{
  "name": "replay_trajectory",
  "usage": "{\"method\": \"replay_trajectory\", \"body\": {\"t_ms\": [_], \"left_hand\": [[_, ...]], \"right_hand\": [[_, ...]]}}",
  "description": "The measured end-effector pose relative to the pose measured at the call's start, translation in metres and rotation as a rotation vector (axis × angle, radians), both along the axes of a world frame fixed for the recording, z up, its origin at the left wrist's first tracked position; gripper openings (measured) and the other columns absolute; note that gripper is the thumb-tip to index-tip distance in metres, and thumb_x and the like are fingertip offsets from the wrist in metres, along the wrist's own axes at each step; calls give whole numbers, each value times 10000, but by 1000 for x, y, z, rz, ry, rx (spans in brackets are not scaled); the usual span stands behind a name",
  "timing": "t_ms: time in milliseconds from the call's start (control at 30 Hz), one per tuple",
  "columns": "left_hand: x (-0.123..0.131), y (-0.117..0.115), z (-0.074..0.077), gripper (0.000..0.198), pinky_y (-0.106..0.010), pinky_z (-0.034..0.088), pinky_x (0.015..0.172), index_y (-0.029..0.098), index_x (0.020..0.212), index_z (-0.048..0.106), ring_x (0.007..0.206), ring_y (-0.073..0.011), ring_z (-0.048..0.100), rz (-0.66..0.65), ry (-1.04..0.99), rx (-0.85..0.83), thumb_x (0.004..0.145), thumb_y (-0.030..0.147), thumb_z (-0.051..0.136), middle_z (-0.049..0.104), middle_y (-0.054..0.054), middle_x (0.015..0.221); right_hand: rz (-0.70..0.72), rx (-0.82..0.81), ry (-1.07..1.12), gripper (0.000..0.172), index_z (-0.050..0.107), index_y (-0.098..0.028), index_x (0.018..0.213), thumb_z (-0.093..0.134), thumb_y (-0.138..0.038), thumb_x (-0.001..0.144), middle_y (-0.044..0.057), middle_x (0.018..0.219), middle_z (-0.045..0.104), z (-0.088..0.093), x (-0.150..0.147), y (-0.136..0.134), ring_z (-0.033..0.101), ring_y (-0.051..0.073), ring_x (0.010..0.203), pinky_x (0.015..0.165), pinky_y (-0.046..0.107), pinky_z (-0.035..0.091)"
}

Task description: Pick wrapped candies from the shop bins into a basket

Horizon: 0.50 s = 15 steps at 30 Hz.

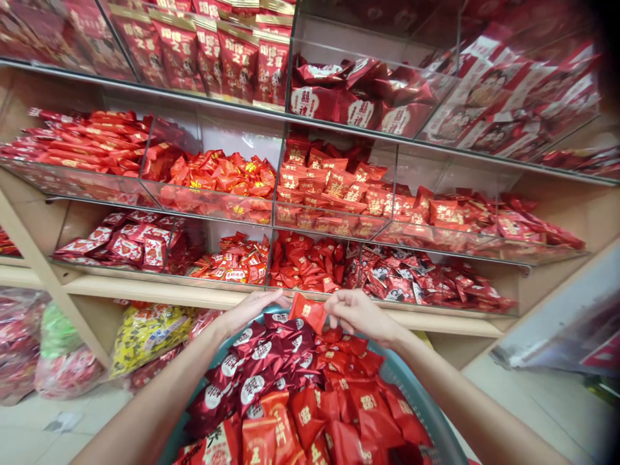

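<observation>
My right hand pinches a small red wrapped candy packet with gold characters, held over the far rim of a green-blue plastic basket. My left hand lies with its fingers stretched out at the basket's far left rim, close to the packet but apart from it. In the basket are dark maroon packets with white labels on the left. Bright red packets with gold print fill the right side. Orange-red packets lie near the front.
Ahead stands a wooden shelf unit with clear-walled bins of red sweets in several rows. Larger gold-edged bags stand on top. Under the shelf are a yellow bag and pink plastic bags on the tiled floor.
</observation>
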<state>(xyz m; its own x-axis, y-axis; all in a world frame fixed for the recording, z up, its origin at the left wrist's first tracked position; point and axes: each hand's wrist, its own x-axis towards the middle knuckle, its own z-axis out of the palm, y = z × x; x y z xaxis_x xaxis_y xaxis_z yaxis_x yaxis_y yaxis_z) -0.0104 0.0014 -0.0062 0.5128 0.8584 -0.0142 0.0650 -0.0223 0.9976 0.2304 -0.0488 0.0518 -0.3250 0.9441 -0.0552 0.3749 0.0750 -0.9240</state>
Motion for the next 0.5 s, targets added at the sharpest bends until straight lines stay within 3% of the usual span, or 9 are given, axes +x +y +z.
{"method": "replay_trajectory", "body": {"t_ms": [133, 200, 300, 500], "left_hand": [[-1, -1, 0, 368, -303, 382, 904, 152, 922, 692, 997, -205, 564, -23, 7, 11, 767, 468, 588, 642, -64, 1079], [-2, 1, -3, 301, -277, 402, 811, 151, 858, 694, 898, -176, 574, -16, 18, 12, 704, 409, 673, 618, -62, 1131], [-2, 5, -6, 233, -252, 389, 786, 124, 699, 664, 893, -159, 559, -30, 1, 36, 675, 352, 707, 611, -67, 1128], [-4, 7, -10, 260, -247, 382, 712, 127, 708, 612, 765, -115, 535, -30, -38, 50, 716, 383, 661, 601, -67, 1090]], "right_hand": [[74, -41, 20, 154, 530, -161, 668, 539, -302, 731, -22, 544, 622, -18, -10, 1, 343, 28, 321, 349, 168, 229], [83, -49, 35, 139, 530, -161, 678, 538, -290, 731, -26, 544, 623, -23, -14, 4, 350, 27, 320, 347, 164, 233], [67, -53, 58, 163, 528, -161, 666, 549, -305, 739, -26, 545, 624, -25, -17, 6, 353, 25, 321, 346, 160, 250], [21, -159, 20, 342, 526, -152, 568, 606, -441, 733, -10, 524, 617, -23, -23, 2, 332, 17, 314, 316, 162, 206]]}}
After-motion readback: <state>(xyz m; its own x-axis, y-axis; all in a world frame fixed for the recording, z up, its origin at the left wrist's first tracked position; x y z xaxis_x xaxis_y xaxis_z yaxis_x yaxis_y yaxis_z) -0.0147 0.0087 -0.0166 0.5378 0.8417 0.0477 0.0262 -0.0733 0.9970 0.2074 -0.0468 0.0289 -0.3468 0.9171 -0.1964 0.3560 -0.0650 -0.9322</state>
